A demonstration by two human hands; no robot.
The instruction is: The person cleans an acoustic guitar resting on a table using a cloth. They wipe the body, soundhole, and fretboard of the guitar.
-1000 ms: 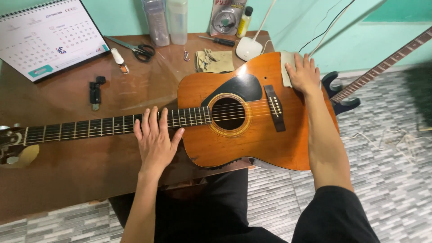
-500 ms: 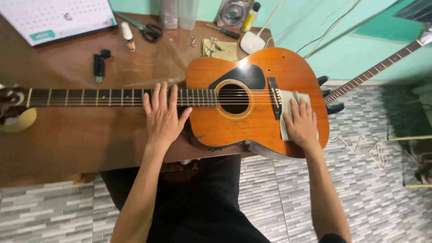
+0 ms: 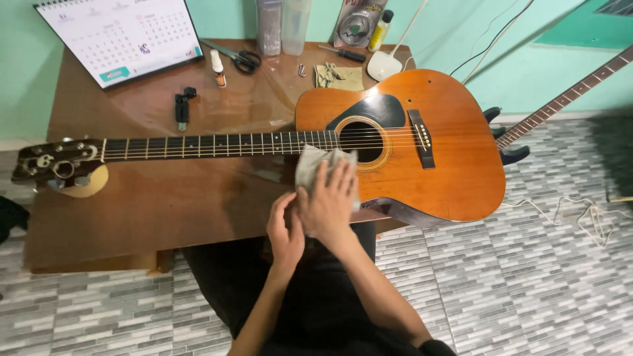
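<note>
Right hand (image 3: 331, 203) flat on cloth (image 3: 310, 163), guitar (image 3: 435, 148)

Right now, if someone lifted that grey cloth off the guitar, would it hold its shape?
Probably not. The grey cloth lies rumpled under the right hand and follows the guitar top, so it looks limp and light. It would likely slide easily on the glossy wood.
</note>
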